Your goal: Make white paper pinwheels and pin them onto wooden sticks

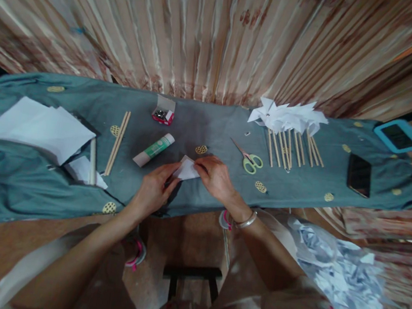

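Observation:
Between my hands, just over the front part of the table, is a small folded piece of white paper point(187, 169). My left hand point(156, 186) pinches its left side between thumb and fingers. On its right upper edge, the fingers of my right hand point(217, 175) are closed. A glue stick point(154, 150) with a green label lies just beyond my left hand. To the right of my right hand rest scissors point(250, 161) with pale green handles. Further back stands a small open red box point(163, 113) of shiny metal pins or tacks.
White paper sheets point(41, 126) lie at the left, near two wooden sticks point(117, 143). Several paper pinwheels point(290, 117) on sticks lie at the back right. Beyond them are a black phone point(359, 175) and a blue-framed tablet point(399, 136). A bag of white paper pieces point(342, 276) sits below, right.

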Available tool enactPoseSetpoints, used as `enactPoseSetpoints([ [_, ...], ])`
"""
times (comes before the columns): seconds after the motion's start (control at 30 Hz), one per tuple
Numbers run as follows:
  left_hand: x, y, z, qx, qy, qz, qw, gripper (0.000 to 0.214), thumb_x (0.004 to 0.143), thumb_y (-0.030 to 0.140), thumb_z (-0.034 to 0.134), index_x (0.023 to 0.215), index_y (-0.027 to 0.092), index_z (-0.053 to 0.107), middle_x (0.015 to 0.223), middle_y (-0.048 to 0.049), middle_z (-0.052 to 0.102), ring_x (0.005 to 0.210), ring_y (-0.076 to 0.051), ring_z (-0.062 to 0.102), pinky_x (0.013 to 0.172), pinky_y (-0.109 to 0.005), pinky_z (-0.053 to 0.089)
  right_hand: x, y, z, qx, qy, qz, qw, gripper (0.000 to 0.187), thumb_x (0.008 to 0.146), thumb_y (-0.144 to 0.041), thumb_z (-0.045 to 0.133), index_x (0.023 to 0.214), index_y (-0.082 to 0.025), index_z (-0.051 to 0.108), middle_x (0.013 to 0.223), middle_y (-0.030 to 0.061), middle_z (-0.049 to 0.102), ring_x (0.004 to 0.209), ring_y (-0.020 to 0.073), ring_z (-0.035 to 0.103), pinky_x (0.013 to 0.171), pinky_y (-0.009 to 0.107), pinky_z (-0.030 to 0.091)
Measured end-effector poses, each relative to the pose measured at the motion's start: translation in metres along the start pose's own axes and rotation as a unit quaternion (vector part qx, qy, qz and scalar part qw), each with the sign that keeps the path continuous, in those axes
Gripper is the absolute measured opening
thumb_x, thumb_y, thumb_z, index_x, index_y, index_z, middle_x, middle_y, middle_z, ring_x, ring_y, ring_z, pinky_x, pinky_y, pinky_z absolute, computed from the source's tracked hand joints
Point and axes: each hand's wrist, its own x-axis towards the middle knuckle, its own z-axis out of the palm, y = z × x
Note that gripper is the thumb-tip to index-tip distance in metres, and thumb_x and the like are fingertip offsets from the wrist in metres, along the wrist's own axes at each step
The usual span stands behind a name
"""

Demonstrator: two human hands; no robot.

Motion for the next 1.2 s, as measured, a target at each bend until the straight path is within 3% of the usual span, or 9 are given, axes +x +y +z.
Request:
enactPoseSetpoints([
  [0.27,0.0006,0.0036,-0.0026,-0.001,-0.007,-0.001,1.000,0.034,0.094,0.029,0.051,0.124,0.016,0.061,0.121,-0.0125,0.069,0.106,-0.023,0.068,0.095,-0.039,0.056,0.0013,0.0066,0.0070,-0.006,0.013,-0.017,1.000,0.018,0.094,-0.019,0.052,0.086,-0.018,0.068,0.095,0.0091,0.071,0.097,0.0215,0.061,0.096,0.035,0.044],
  [0.57,-0.0025,-0.0027,0.0014,0.012,-0.007,0.022,1.000,0.031,0.096,0.031,0.048,0.110,0.016,0.071,0.122,-0.0129,0.068,0.111,-0.024,0.067,0.100,-0.041,0.055,0.0046,0.0030,0.0075,-0.019,0.010,-0.001,1.000,0.015,0.093,-0.016,0.054,0.085,-0.017,0.067,0.094,0.0098,0.070,0.096,0.0218,0.061,0.094,0.034,0.045],
  [1.2,-0.0005,-0.0033,-0.0003,0.020,-0.013,0.018,1.000,0.031,0.095,0.032,0.049,0.110,0.017,0.072,0.122,-0.0122,0.069,0.108,-0.024,0.068,0.099,-0.041,0.056,0.0082,-0.0008,0.0072,-0.033,0.003,0.022,0.999,0.015,0.093,-0.018,0.054,0.082,-0.018,0.064,0.092,0.0100,0.068,0.094,0.0224,0.059,0.090,0.034,0.045],
])
